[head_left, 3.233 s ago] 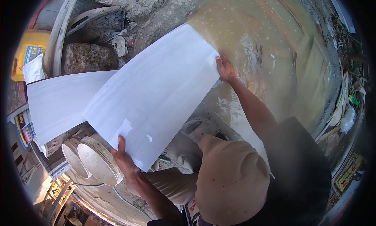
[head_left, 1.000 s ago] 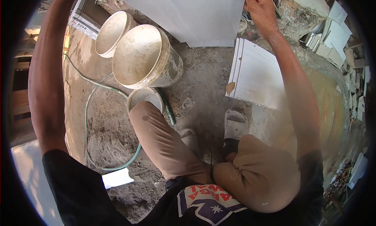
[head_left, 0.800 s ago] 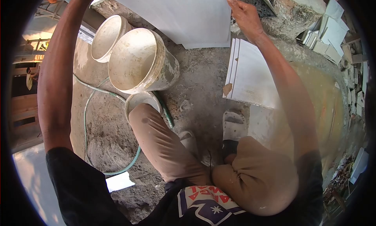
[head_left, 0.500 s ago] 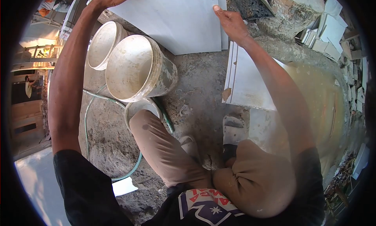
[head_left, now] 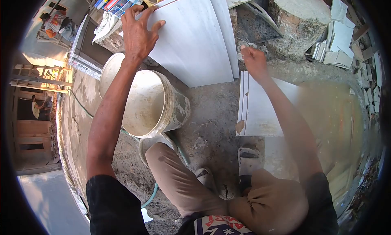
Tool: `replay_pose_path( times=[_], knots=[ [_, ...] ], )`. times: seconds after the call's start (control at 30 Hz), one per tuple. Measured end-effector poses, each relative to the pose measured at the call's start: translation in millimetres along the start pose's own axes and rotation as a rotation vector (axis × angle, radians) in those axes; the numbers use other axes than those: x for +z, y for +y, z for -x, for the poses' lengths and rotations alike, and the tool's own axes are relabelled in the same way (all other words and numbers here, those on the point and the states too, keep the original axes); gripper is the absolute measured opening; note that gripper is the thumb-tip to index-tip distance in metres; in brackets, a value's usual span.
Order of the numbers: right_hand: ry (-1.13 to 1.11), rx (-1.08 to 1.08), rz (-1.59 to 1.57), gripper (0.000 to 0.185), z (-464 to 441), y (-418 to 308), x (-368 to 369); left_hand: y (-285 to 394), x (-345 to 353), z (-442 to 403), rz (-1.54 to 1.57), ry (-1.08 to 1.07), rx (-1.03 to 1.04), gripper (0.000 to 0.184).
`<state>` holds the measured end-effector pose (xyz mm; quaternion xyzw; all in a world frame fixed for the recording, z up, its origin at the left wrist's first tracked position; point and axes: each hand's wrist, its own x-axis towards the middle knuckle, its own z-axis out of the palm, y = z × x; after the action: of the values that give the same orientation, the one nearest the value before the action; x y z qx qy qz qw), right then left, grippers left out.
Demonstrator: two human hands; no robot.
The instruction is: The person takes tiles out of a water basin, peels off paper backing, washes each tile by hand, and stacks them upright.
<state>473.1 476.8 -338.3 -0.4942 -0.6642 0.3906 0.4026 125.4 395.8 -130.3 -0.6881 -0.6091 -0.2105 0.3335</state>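
A large white tile (head_left: 189, 39) leans at the top centre, with a second white tile (head_left: 224, 27) showing behind its right edge. My left hand (head_left: 140, 35) is at the front tile's upper left corner. Its fingers are spread, and the thumb and forefinger reach over the tile's edge. Right of the tiles, my right hand (head_left: 255, 61) hangs apart from them with fingers curled in and thumb up; nothing shows in it. Below that hand lies a stack of white tiles (head_left: 264, 106), partly covered by my right forearm.
A dirty white bucket (head_left: 175, 104) stands left of centre, another bucket (head_left: 106, 74) behind my left arm. A green hose (head_left: 150, 196) runs on the ground. A cement-crusted round block (head_left: 299, 25) and broken tile pieces (head_left: 340, 39) are at upper right. Other people (head_left: 59, 27) are at far left.
My right hand has let go of the tile's right edge and is apart from it. My left hand shows fully now, fingers spread at the tile's corner. The whole view has shifted upward.
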Motion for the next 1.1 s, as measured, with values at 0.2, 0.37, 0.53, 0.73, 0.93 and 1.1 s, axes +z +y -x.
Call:
replay_pose_path(
  times=[0.2, 0.37, 0.53, 0.73, 0.93, 1.1],
  knots=[
    [0.153, 0.231, 0.148, 0.043, 92, 114, -87, 73, -2, 45, 0.426, 0.049, -0.472, 0.038],
    [0.313, 0.173, 0.468, 0.055, 225, 261, -136, 232, 40, 150, 0.990, -0.509, -0.630, 0.034],
    [0.614, 0.686, 0.409, 0.051, 344, 350, -228, 350, 63, 232, 0.925, -0.657, -0.404, 0.040],
    [0.753, 0.771, 0.348, 0.048, 323, 357, -284, 369, 73, 232, 0.880, -0.684, -0.514, 0.047],
    [0.176, 0.498, 0.653, 0.039, 238, 282, -161, 367, 81, 213, 0.846, -0.715, -0.577, 0.038],
    [0.111, -0.047, 0.563, 0.059, 209, 146, -44, 373, 95, 214, 0.819, -0.640, -0.646, 0.032]
  ],
)
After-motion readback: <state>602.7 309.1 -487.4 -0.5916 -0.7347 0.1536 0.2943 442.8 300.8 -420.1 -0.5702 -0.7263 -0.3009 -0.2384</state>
